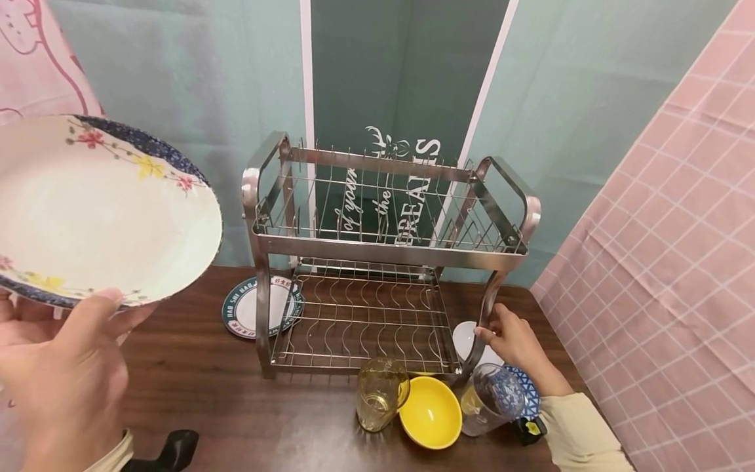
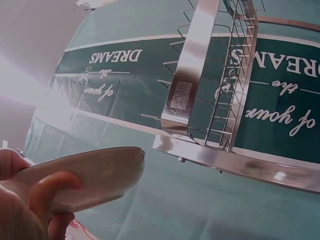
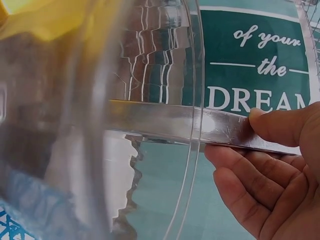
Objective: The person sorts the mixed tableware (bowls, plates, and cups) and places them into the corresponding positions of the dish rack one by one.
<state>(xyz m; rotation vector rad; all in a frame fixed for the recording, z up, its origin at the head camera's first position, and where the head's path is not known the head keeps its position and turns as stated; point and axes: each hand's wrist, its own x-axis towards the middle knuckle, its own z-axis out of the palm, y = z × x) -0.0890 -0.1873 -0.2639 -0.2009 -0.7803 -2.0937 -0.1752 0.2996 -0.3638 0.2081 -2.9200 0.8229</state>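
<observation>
My left hand (image 1: 73, 364) holds a large white plate (image 1: 106, 216) by its lower rim, with the thumb on the inner face. Red and yellow flowers and a dark blue edge decorate this plate. In the left wrist view the plate (image 2: 100, 175) appears from the side, fingers beneath it, apart from the rack. A two-tier metal dish rack (image 1: 383, 248) stands in the middle. My right hand (image 1: 516, 337) grips its right front leg; in the right wrist view the thumb and fingers pinch the metal leg (image 3: 225, 127).
A green-rimmed plate (image 1: 248, 308) lies behind the rack's left leg. In front stand an amber glass mug (image 1: 377, 400), a yellow bowl (image 1: 433, 416) and a clear pitcher-like vessel (image 1: 492, 400). Near the right leg are a white bowl (image 1: 464, 337) and a blue patterned dish (image 1: 529, 392).
</observation>
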